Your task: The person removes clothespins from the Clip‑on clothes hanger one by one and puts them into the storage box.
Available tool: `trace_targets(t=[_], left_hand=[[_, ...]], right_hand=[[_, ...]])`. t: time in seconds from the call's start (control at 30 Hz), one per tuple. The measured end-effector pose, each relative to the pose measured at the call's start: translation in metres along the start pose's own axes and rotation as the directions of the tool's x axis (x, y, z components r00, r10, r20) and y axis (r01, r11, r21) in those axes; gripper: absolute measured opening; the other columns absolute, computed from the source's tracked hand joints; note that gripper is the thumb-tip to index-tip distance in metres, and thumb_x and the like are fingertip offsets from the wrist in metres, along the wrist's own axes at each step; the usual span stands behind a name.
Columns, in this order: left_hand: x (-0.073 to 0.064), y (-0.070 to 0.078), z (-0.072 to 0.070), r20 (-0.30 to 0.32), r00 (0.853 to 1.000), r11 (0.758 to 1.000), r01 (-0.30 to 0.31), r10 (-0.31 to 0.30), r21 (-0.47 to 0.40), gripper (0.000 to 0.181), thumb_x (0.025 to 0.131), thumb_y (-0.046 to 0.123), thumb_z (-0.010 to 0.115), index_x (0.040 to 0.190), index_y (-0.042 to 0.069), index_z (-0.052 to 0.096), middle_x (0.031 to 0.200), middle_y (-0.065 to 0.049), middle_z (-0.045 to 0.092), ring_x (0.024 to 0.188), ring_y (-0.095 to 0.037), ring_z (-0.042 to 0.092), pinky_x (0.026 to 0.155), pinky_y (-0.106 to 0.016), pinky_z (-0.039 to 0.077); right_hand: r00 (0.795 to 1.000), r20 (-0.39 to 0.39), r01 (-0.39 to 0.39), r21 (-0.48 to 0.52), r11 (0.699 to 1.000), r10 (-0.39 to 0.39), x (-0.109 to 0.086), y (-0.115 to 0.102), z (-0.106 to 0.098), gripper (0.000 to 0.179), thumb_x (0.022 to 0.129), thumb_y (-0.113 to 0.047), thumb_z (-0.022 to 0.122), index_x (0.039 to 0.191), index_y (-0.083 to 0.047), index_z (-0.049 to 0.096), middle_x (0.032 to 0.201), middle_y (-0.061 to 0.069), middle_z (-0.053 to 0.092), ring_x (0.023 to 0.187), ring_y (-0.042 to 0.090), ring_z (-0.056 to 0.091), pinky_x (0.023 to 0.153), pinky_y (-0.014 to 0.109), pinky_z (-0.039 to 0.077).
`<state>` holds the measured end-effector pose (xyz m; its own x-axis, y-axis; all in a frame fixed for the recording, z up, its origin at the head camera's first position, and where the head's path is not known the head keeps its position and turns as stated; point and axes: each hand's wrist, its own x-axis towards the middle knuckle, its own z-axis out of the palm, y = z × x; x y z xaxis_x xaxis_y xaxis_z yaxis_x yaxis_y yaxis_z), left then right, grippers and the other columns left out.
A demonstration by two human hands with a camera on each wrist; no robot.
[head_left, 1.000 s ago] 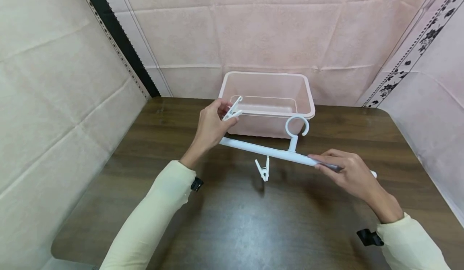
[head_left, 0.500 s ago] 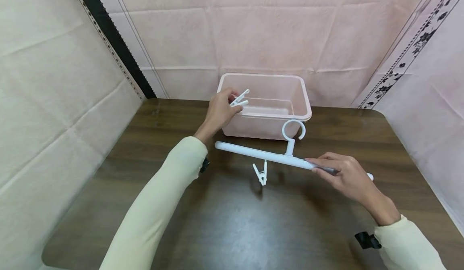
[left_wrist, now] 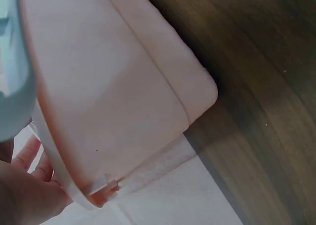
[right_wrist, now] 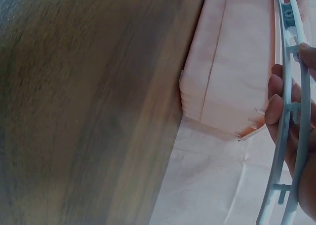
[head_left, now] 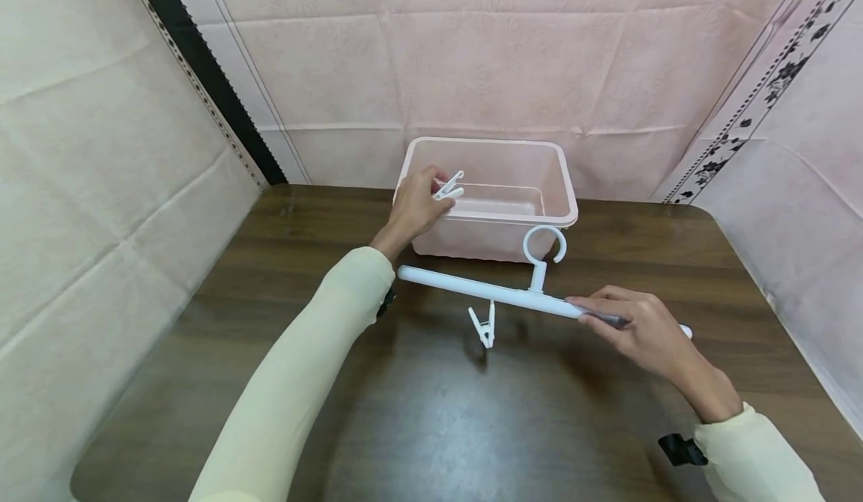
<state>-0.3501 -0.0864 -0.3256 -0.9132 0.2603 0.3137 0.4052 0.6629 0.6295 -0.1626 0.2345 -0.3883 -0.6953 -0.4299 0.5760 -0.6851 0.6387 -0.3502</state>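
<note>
In the head view my right hand (head_left: 637, 326) grips the right part of a white clothes hanger (head_left: 472, 287), held level over the table with its hook (head_left: 544, 241) upward. A dark grey strip (head_left: 610, 318) shows on the bar by the fingers. Under the bar's middle a white clip (head_left: 484, 327) appears to hang. My left hand (head_left: 419, 202) pinches another white clip (head_left: 449, 186) at the bin's near left rim. In the right wrist view, fingers (right_wrist: 275, 101) wrap the hanger's two ribbed rails (right_wrist: 284, 131). The left wrist view hides the pinched clip.
A pale pink plastic bin (head_left: 499, 238) stands at the back of the brown wooden table (head_left: 431, 419), against the cloth backdrop (head_left: 512, 67). White cloth (head_left: 101, 150) also borders the table's left side.
My left hand has moved away from the hanger's left end, up and rightward to the bin, with the clip pinched. That hanger end is now uncovered. The right hand keeps its grip.
</note>
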Motion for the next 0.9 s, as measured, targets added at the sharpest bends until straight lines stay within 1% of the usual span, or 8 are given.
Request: trace_targets(t=[0.07,0.27,0.4,0.5,0.7,0.9], left_hand=[[-0.0006,-0.0012,0.0001,-0.011,1.000,1.000,0.006,-0.006,0.001,0.036,0.087,0.012,0.077,0.119,0.003,0.065,0.098,-0.013,0.070,0.088,-0.024,0.062,0.078,-0.035,0.046],[-0.0030,-0.0039,-0.0003,-0.039,0.999,1.000,-0.008,0.007,-0.020,0.037,0.086,0.012,0.077,0.120,0.002,0.065,0.097,-0.013,0.068,0.088,-0.025,0.060,0.080,-0.036,0.045],[-0.0046,-0.0053,-0.0005,-0.051,0.999,0.999,-0.013,0.011,-0.038,0.038,0.086,0.011,0.076,0.120,0.003,0.065,0.096,-0.011,0.067,0.090,-0.025,0.059,0.082,-0.037,0.044],[-0.0052,-0.0058,-0.0004,-0.053,0.999,0.999,-0.011,0.009,-0.046,0.039,0.085,0.012,0.077,0.121,0.004,0.065,0.095,-0.010,0.066,0.090,-0.024,0.059,0.083,-0.037,0.044],[-0.0054,-0.0050,-0.0020,-0.058,0.998,0.998,-0.029,0.026,-0.055,0.042,0.085,0.010,0.079,0.123,0.003,0.064,0.098,-0.013,0.067,0.094,-0.026,0.058,0.084,-0.038,0.043],[-0.0083,0.0004,-0.0047,-0.048,0.998,0.998,-0.044,0.042,-0.042,0.045,0.086,0.013,0.080,0.126,0.005,0.063,0.106,-0.014,0.068,0.103,-0.027,0.060,0.089,-0.039,0.044]], right_hand=[[1.000,0.000,0.001,0.002,1.000,-0.001,0.0001,0.0001,0.0003,0.045,0.074,0.003,0.084,0.113,-0.018,0.079,0.092,-0.014,0.069,0.063,0.001,0.050,0.056,0.016,0.038],[1.000,0.003,0.001,0.004,1.000,-0.001,0.0007,-0.0006,0.0000,0.044,0.074,0.003,0.084,0.113,-0.018,0.079,0.092,-0.014,0.068,0.063,0.001,0.050,0.056,0.016,0.038],[1.000,0.011,-0.019,0.001,1.000,0.019,0.0006,-0.0015,-0.0005,0.043,0.076,0.002,0.084,0.113,-0.019,0.079,0.092,-0.014,0.068,0.063,0.002,0.050,0.055,0.015,0.038],[1.000,0.014,-0.027,-0.001,1.000,0.027,0.0006,-0.0018,-0.0005,0.043,0.076,0.002,0.084,0.113,-0.019,0.078,0.091,-0.014,0.068,0.063,0.002,0.049,0.055,0.015,0.037],[1.000,0.008,-0.011,0.002,1.000,0.011,0.0017,-0.0017,-0.0013,0.044,0.075,0.003,0.084,0.113,-0.018,0.079,0.091,-0.013,0.068,0.063,0.001,0.050,0.055,0.015,0.037],[1.000,0.009,-0.018,0.003,1.000,0.017,0.0015,-0.0018,-0.0010,0.043,0.075,0.003,0.084,0.113,-0.018,0.079,0.091,-0.013,0.068,0.062,0.001,0.049,0.054,0.015,0.037]])
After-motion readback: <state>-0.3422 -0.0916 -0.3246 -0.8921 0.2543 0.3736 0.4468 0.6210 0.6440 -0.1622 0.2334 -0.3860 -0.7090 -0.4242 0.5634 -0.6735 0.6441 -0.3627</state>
